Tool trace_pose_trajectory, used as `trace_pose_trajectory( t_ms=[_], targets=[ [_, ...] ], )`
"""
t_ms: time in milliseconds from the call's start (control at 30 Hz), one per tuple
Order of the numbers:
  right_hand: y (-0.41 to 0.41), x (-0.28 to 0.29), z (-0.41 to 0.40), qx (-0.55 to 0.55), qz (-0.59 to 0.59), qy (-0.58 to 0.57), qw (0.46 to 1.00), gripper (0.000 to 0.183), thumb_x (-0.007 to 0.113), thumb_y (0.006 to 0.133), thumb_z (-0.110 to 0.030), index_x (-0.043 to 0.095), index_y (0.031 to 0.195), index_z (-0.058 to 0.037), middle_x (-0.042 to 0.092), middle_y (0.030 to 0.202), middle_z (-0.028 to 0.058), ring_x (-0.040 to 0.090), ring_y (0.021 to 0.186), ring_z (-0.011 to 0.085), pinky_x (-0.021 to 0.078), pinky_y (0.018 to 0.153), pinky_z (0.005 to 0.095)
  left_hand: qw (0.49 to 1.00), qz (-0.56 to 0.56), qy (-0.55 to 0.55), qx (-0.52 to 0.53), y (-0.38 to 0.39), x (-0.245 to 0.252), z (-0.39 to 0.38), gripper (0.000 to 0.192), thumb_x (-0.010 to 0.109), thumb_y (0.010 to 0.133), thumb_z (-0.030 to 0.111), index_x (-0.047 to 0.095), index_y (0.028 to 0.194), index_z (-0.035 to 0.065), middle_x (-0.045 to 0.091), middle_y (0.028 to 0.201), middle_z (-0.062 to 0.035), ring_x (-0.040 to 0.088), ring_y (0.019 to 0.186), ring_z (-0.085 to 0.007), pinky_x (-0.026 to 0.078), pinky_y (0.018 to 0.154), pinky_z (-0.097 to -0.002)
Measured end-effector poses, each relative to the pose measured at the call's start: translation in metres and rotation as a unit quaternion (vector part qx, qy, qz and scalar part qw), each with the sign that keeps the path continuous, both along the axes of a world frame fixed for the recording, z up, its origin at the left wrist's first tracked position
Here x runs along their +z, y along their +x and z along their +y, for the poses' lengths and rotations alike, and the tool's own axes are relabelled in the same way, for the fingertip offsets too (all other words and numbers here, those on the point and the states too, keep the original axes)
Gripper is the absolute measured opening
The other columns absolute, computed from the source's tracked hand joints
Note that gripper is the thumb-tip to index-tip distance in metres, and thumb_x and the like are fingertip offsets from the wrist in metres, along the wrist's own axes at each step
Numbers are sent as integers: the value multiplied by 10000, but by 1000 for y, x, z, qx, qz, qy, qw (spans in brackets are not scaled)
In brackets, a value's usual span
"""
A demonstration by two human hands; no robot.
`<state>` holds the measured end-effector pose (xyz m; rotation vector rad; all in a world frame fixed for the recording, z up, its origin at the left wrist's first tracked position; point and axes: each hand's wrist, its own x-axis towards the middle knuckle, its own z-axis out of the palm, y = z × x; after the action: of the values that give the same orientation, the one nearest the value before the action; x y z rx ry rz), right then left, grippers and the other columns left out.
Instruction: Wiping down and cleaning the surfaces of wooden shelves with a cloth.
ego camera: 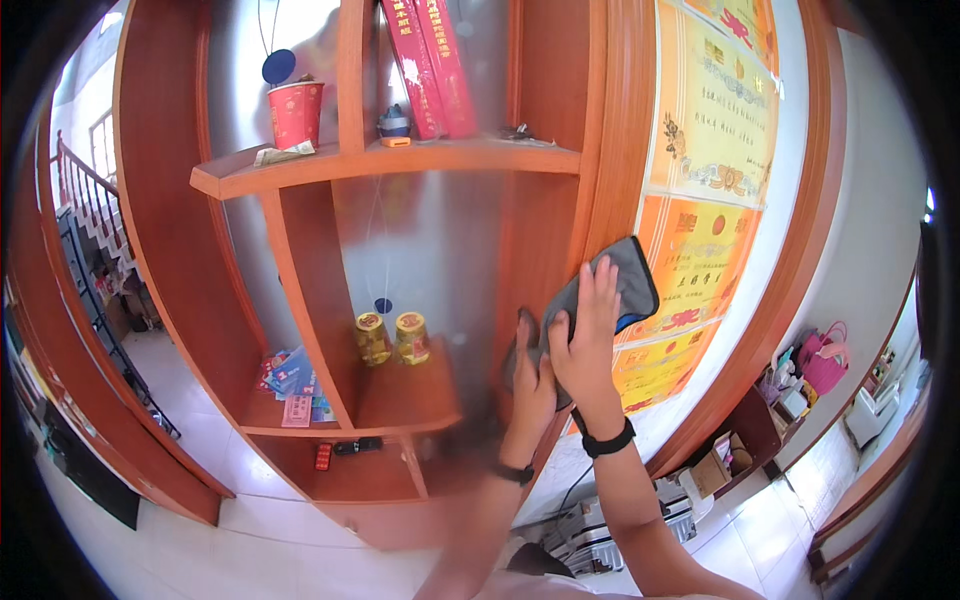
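Note:
A grey microfibre cloth (634, 281) with dark edging and a blue patch underneath lies against the right wooden upright (619, 150) of a shelf unit. My right hand (592, 326) presses it there, fingers pointing up and nearly straight. Lower and to the left, my left hand (534, 386) has the cloth's other part, thumb and fingers along the inner side of the upright. How far the left fingers wrap around the cloth is partly hidden. Each wrist wears a dark band.
The shelves hold a red paper cup (295, 114), red books (431, 75), two gold-patterned cups (391, 339), packets (296, 379) and a black object (358, 446). Certificates (697, 262) cover the wall at right. A silver case (592, 536) stands below; a stair railing (88, 176) is far left.

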<state>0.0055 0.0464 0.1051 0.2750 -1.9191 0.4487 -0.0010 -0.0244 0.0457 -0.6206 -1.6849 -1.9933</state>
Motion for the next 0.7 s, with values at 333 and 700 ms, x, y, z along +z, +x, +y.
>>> trace_pose_trajectory(
  t_ms=[333,700],
  targets=[
    [-6,59,17,-8,12,79,997,694,524,838,-156,230,1440,25,186,1504,274,136,1409,442,148,1091,602,995,-76,16,-65,-28,-39,-22,516,475,956,201,360,1390,-54,410,1409,-241,345,1354,-308,221,1120,-349],
    [-26,48,15,-24,89,8,996,802,627,837,-208,179,1442,67,150,1499,313,106,1393,495,160,1101,569,988,-75,-137,20,-17,-58,-34,473,494,955,234,447,1321,-62,416,1406,-234,374,1334,-324,255,1108,-352]
  ],
)
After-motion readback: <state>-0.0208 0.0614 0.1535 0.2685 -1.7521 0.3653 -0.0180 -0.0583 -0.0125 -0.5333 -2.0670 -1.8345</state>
